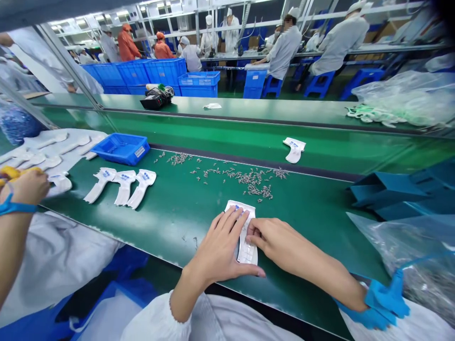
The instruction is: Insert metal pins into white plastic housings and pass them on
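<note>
One white casing [248, 255] lies at lower centre; the left hand [221, 244] spreads over it, the right hand [272, 237] curls at its edge, gripping what, I can't tell. The label [140, 151] on the blue tray [115, 152], left, is too small to read.

green bench [170, 227]: white shell [248, 252], 3 similar shells [124, 187], blue tray [113, 157], scattered metal parts [250, 178]

Two hands [222, 244] touch one white shell [248, 255], three shells [124, 186] sit grouped, one shell [294, 151] beyond, plus one shallow tray [121, 146].
</note>
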Demonstrator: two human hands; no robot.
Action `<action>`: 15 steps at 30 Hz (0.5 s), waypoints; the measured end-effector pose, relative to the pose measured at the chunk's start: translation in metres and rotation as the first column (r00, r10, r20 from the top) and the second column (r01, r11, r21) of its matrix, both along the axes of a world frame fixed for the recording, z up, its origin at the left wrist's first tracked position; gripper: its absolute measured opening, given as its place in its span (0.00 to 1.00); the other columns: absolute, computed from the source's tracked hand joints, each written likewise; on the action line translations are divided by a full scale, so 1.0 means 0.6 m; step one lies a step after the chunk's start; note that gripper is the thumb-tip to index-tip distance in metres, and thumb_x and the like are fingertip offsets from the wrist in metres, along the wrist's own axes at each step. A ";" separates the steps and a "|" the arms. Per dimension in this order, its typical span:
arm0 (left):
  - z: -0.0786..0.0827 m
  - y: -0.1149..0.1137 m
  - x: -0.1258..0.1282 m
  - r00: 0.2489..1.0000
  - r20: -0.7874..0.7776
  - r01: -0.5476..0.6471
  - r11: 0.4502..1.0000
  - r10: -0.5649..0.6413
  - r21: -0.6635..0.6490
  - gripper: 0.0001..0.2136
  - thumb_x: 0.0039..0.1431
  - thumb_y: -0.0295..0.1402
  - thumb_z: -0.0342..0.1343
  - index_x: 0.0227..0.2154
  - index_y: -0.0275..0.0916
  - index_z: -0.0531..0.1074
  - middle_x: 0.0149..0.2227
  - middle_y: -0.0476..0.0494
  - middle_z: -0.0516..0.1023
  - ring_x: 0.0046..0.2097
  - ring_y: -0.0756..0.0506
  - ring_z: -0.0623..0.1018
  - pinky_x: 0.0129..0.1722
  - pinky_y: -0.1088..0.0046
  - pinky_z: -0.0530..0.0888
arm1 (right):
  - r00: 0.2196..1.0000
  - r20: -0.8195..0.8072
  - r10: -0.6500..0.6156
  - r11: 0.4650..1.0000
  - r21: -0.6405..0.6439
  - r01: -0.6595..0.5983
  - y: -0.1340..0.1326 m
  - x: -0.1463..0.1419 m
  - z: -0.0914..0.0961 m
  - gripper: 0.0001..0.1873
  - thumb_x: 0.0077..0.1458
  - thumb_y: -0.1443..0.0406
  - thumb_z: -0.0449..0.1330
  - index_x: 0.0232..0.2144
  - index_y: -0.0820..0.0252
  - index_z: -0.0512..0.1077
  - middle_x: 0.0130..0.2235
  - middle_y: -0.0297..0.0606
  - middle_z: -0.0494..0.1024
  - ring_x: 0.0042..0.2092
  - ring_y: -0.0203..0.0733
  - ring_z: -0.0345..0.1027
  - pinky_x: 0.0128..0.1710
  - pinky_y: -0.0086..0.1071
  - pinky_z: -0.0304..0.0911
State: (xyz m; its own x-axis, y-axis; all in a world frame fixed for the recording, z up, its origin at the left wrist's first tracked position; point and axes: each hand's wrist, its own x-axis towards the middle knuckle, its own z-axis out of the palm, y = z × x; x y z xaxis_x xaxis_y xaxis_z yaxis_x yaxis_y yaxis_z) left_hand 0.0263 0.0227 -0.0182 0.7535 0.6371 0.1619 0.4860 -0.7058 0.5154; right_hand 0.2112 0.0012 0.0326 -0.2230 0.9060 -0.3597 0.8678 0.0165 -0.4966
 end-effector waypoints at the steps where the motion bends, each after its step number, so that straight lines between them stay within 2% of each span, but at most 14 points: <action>1: -0.001 0.000 0.000 1.000 0.005 -0.004 1.000 0.004 -0.001 0.53 0.48 0.66 0.56 0.69 0.40 0.44 0.68 0.32 0.55 0.70 0.32 0.51 0.66 0.47 0.55 | 1.000 -0.002 0.006 1.000 -0.001 -0.006 0.000 0.000 0.000 0.08 0.63 0.65 0.55 0.29 0.56 0.67 0.33 0.38 0.77 0.33 0.42 0.69 0.28 0.32 0.48; 8: 0.001 0.001 0.001 1.000 -0.024 -0.005 1.000 0.005 -0.010 0.54 0.48 0.67 0.54 0.69 0.38 0.44 0.69 0.33 0.53 0.70 0.31 0.50 0.67 0.50 0.53 | 0.998 -0.055 -0.016 0.999 -0.040 0.014 0.006 0.005 0.002 0.09 0.62 0.64 0.55 0.28 0.55 0.68 0.32 0.37 0.78 0.32 0.42 0.69 0.28 0.32 0.50; 15: 0.000 0.002 0.002 1.000 -0.006 -0.006 1.000 0.006 -0.016 0.53 0.48 0.66 0.56 0.68 0.39 0.44 0.69 0.32 0.54 0.70 0.31 0.51 0.66 0.47 0.55 | 0.998 0.065 -0.017 0.998 -0.060 0.021 0.009 -0.006 0.014 0.08 0.62 0.65 0.56 0.29 0.57 0.68 0.32 0.38 0.77 0.31 0.41 0.69 0.27 0.32 0.48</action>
State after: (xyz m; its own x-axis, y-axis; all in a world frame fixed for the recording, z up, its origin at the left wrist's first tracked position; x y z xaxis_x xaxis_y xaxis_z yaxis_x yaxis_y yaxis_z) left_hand 0.0277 0.0239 -0.0180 0.7505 0.6443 0.1470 0.4936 -0.6945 0.5235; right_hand 0.2075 0.0065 0.0409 -0.1808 0.8858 -0.4274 0.8977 -0.0289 -0.4396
